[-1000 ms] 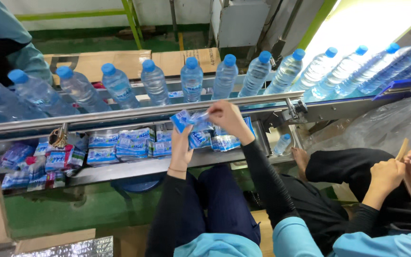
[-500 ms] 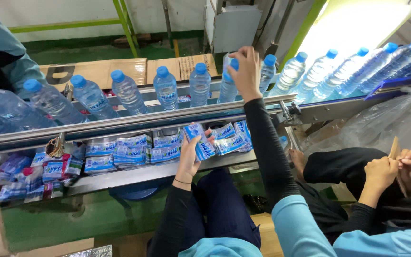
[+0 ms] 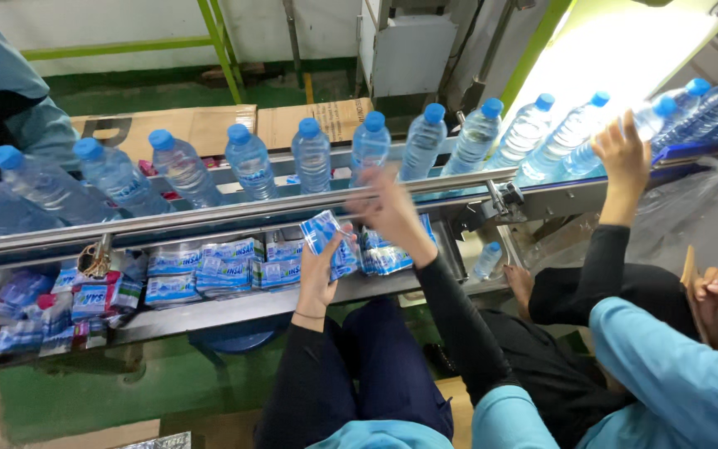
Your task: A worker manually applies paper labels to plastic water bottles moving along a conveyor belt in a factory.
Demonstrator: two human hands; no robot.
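Head view: my left hand (image 3: 319, 270) grips a blue label stack (image 3: 326, 235); my blurred right hand (image 3: 388, 209), grip unclear, reaches it. Bottles (image 3: 312, 155) look unlabelled; most labelling remains.

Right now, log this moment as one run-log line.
left hand: holds blue-and-white plastic label sleeves | right hand: blurred beside them | clear blue-capped water bottles: upright on steel conveyor

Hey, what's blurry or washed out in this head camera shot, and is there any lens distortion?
In the head view, the right hand is smeared by motion blur above the label stacks; the left hand, holding blue labels, is sharper. The lit panel at upper right is blown out white. The conveyor rail bows and the bottles fan outward, showing wide-angle distortion.
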